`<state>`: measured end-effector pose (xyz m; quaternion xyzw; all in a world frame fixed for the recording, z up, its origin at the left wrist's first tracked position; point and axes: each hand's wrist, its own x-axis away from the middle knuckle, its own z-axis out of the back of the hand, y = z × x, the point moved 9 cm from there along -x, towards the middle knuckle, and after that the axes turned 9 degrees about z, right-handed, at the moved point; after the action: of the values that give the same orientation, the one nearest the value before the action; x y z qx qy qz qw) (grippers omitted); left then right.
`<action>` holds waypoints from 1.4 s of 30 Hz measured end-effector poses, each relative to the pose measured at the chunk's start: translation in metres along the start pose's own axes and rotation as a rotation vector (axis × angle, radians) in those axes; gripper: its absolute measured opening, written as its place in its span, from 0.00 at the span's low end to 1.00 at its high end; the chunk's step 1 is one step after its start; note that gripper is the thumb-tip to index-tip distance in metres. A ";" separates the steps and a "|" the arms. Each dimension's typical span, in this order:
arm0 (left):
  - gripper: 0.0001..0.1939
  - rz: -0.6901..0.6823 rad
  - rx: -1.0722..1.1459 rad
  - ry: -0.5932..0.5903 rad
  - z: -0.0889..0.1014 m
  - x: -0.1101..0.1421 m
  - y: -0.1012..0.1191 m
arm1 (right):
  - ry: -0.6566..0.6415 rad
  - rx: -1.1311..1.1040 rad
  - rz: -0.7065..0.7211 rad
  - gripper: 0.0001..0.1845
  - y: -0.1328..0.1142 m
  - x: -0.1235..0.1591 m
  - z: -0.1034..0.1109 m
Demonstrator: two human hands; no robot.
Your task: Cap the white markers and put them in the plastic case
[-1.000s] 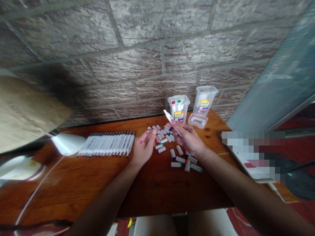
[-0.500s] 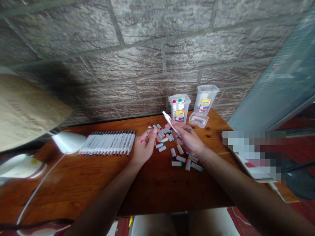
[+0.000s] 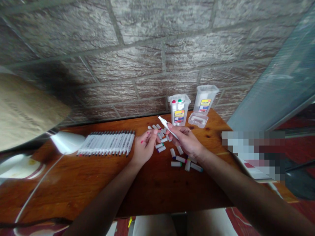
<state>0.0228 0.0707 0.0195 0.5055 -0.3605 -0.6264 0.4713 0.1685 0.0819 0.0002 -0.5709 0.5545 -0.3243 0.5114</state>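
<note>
A slim white marker (image 3: pixel 163 120) was held at a slant above a wooden surface (image 3: pixel 152 193), gripped between the thumb and fingers of a person's right hand (image 3: pixel 187 141), its narrower end pointing up and to the left. By its look it was light and stiff, with a smooth barrel that might turn a little in dry fingers; the middle of the barrel seemed the sound place to take hold, clear of the delicate end. The barrel was plain white and stepped down to a thinner neck, though blur left the tip's color uncertain. The left hand (image 3: pixel 145 146) hovered near it, fingers curled in to meet the thumb; whether they pinched anything could not be told. Loose white caps (image 3: pixel 176 164) with colored ends lay scattered beneath, beside a neat row of markers (image 3: pixel 105 144) and a clear container (image 3: pixel 184 108).
</note>
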 end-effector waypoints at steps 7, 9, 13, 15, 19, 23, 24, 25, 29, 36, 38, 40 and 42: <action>0.20 0.017 0.019 -0.007 -0.001 0.001 0.000 | -0.011 0.043 -0.019 0.28 0.005 0.001 -0.004; 0.20 0.023 0.044 -0.026 -0.003 0.001 0.002 | 0.001 0.085 0.006 0.28 0.005 0.000 -0.002; 0.22 0.053 0.134 -0.096 -0.009 0.001 0.004 | -0.115 0.184 0.075 0.28 0.000 0.003 -0.012; 0.23 0.123 0.180 -0.106 -0.011 0.000 -0.003 | -0.198 0.211 0.088 0.27 -0.002 0.007 -0.022; 0.23 0.271 0.365 -0.099 -0.012 -0.005 -0.019 | -0.309 0.268 0.082 0.25 -0.004 0.012 -0.032; 0.23 0.356 0.579 0.011 -0.002 -0.011 -0.026 | -0.208 0.518 0.238 0.14 -0.015 0.000 -0.006; 0.23 0.379 0.595 0.035 0.000 -0.012 -0.027 | -0.144 0.657 0.300 0.11 -0.020 -0.003 0.004; 0.24 0.400 0.597 0.046 0.001 -0.012 -0.028 | -0.095 0.797 0.337 0.09 -0.024 -0.006 0.012; 0.25 0.430 0.542 0.018 -0.002 -0.012 -0.029 | -0.107 1.120 0.349 0.11 -0.022 -0.009 0.019; 0.26 0.443 0.403 -0.059 -0.010 -0.009 -0.033 | -0.217 1.325 0.282 0.13 -0.009 -0.005 0.008; 0.26 0.451 0.362 -0.060 -0.010 -0.009 -0.035 | -0.231 1.385 0.229 0.13 -0.007 -0.005 0.011; 0.27 0.455 0.330 -0.074 -0.011 -0.009 -0.036 | -0.246 1.427 0.194 0.14 -0.006 -0.006 0.013; 0.27 0.466 0.319 -0.097 -0.014 -0.008 -0.038 | -0.254 1.451 0.176 0.15 -0.007 -0.006 0.013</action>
<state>0.0281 0.0899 -0.0166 0.4461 -0.5829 -0.4602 0.4994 0.1814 0.0895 0.0043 -0.0760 0.1809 -0.4984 0.8444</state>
